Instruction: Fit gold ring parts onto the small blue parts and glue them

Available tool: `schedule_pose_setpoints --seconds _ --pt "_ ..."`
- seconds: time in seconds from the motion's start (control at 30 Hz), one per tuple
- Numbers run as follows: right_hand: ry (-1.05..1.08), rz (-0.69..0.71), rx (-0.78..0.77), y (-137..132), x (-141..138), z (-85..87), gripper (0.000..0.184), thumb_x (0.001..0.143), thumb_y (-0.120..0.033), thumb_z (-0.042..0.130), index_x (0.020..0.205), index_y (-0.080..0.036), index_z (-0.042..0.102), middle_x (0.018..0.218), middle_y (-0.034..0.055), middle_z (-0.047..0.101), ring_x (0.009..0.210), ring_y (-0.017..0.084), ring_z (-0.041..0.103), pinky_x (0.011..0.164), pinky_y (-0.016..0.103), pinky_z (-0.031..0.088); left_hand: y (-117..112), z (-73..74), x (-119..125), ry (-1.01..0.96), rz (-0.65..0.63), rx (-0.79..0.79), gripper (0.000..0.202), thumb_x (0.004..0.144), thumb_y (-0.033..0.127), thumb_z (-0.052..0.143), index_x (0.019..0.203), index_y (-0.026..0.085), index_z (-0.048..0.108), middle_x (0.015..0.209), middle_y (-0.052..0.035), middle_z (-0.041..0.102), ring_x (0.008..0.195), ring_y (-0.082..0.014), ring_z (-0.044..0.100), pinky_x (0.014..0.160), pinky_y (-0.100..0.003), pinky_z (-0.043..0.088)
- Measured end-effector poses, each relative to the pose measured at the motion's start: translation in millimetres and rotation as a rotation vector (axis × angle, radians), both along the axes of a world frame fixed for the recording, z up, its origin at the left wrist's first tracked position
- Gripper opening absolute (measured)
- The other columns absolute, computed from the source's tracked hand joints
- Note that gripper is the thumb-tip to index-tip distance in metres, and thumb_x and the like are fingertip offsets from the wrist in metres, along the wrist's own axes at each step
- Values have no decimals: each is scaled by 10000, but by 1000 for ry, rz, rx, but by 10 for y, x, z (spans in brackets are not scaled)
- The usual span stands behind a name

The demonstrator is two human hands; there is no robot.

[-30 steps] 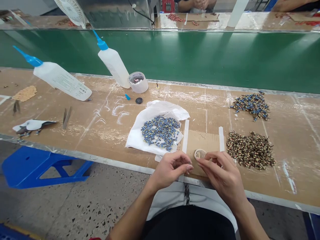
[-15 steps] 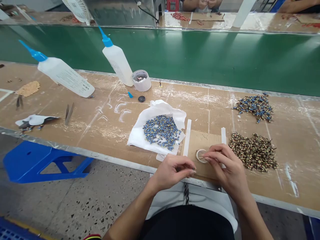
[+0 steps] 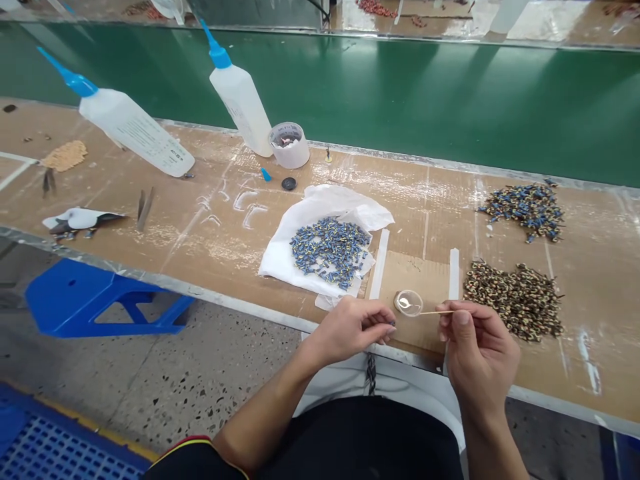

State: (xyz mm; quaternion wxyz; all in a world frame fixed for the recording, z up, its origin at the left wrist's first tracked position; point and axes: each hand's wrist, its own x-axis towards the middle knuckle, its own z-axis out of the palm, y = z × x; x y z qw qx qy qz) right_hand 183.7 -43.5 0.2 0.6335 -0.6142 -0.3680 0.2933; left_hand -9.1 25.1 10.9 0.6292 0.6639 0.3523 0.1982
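Note:
In my right hand (image 3: pixel 477 343) I pinch a thin wooden stick (image 3: pixel 434 312), its tip pointing left at a small clear round dish (image 3: pixel 409 303) with a white substance inside. My left hand (image 3: pixel 353 328) is closed in a pinch at the dish's lower left; a tiny dark thing shows at its fingertips, too small to name. The dish stands on a cardboard piece (image 3: pixel 423 273) taped to the table. Left of it, small blue-and-yellow parts (image 3: pixel 330 250) lie on a white sheet (image 3: pixel 277 257). To the right is a heap of dark-and-cream small parts (image 3: pixel 515 300).
Another pile of blue-and-dark parts (image 3: pixel 525 208) lies at the back right. Two white bottles with blue nozzles (image 3: pixel 243 110) and a tape roll (image 3: pixel 290 147) stand behind. Tweezers (image 3: pixel 145 209) lie at left. A green belt (image 3: pixel 400 100) runs beyond the table edge.
My right hand has moved right, away from the dish, and turned, so the stick now shows clearly. My left hand stays pinched in nearly the same place. The view has tilted down.

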Motion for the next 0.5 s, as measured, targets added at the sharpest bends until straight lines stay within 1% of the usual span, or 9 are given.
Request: schedule_pose_setpoints --seconds 0.13,0.3,0.5 --pt "-6 47 19 -66 -88 -20 109 932 -289 647 939 -183 670 875 60 681 582 119 574 502 249 467 15 23 7 23 -22 45 104 889 215 621 890 131 682 659 -18 697 579 -111 647 608 -186 505" --pt "-136 76 22 -69 -124 -26 100 939 -278 628 932 -187 668 865 52 690 561 119 572 540 269 495 23 31 50 57 -32 128 103 892 214 625 885 135 689 643 -2 673 563 -102 619 590 -177 475" --pt "-213 103 -11 -94 -121 -45 88 936 -270 628 947 -198 679 884 55 693 594 133 586 564 281 508 18 18 71 78 -45 158 103 894 205 617 901 138 694 634 10 648 560 -97 593 578 -169 452"
